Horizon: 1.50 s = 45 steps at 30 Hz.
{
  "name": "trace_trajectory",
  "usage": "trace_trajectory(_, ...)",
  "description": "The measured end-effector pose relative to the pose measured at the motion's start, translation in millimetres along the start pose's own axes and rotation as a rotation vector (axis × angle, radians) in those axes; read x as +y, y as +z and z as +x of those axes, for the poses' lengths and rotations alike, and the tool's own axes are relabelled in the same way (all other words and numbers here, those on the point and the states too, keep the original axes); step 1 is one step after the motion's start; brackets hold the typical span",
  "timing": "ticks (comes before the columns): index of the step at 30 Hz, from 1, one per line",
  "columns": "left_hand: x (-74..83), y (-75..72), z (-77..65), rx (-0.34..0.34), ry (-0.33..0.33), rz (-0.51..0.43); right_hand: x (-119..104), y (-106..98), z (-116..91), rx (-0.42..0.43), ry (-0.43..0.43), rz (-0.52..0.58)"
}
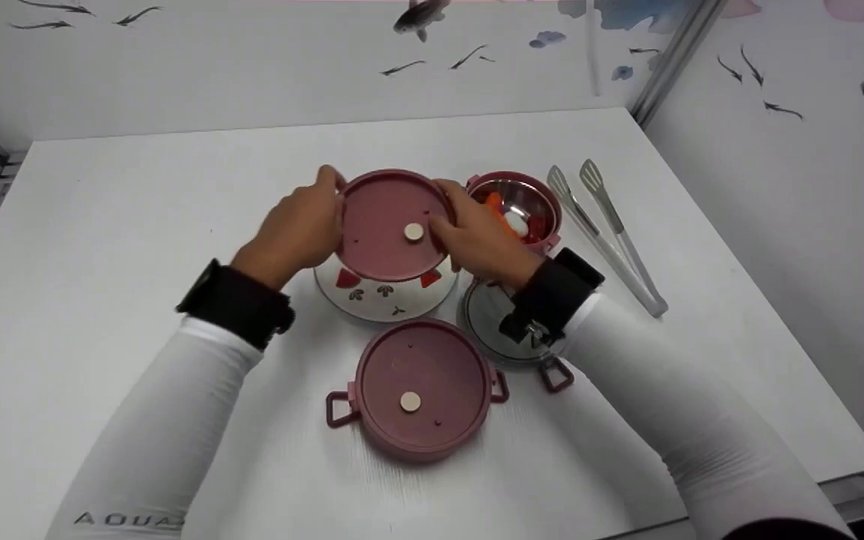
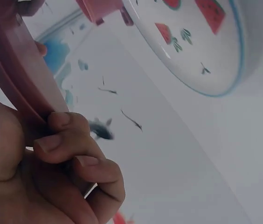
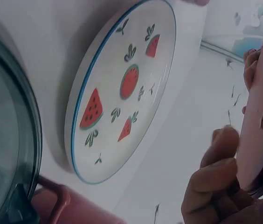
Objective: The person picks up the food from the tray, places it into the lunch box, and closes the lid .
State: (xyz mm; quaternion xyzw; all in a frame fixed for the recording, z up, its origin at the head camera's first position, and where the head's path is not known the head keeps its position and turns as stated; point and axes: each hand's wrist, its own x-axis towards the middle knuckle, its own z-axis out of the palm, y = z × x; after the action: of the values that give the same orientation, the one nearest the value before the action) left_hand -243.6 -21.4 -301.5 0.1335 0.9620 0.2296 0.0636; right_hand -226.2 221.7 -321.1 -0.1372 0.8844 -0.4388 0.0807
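Note:
A round dusky-red pot lid (image 1: 379,202) with a small cream knob (image 1: 414,232) is held up by both hands over a white plate (image 1: 391,304) with a watermelon pattern. My left hand (image 1: 301,225) grips the lid's left rim; its curled fingers (image 2: 99,170) show close up in the left wrist view. On the opposite rim, my right hand (image 1: 484,236) pinches the lid with the thumb on top and fingers beneath. The raised lid covers the far part of the plate in the head view, while the right wrist view shows the whole plate (image 3: 143,107) below it.
In front of the plate stands a lidded dusky-red pot (image 1: 424,390) with two side handles. A glass lid (image 1: 492,319) lies partly under my right wrist. Behind that hand, a steel-lined pot (image 1: 533,195) holds orange, white and red pieces. Metal tongs (image 1: 623,247) lie farther right.

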Motion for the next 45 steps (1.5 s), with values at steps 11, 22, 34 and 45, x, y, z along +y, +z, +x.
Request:
trace_trajectory(11, 68.4, 43.0, 70.8, -0.024, 0.104, -0.016, 57, -56, 9, 0.222, 0.116, -0.271)
trace_trajectory(22, 90.9, 76.5, 107.1, -0.005, 0.186, 0.128, 94, -70, 18, 0.259, 0.284, -0.544)
trace_trajectory(34, 94.2, 97.5, 127.3, 0.01, 0.19, 0.155, 109, -77, 22, 0.263, 0.326, -0.61)
trace_trajectory(45, 103.2, 109.2, 129.7, -0.002, 0.17, 0.207, 117, -80, 18, 0.288, 0.297, -0.654)
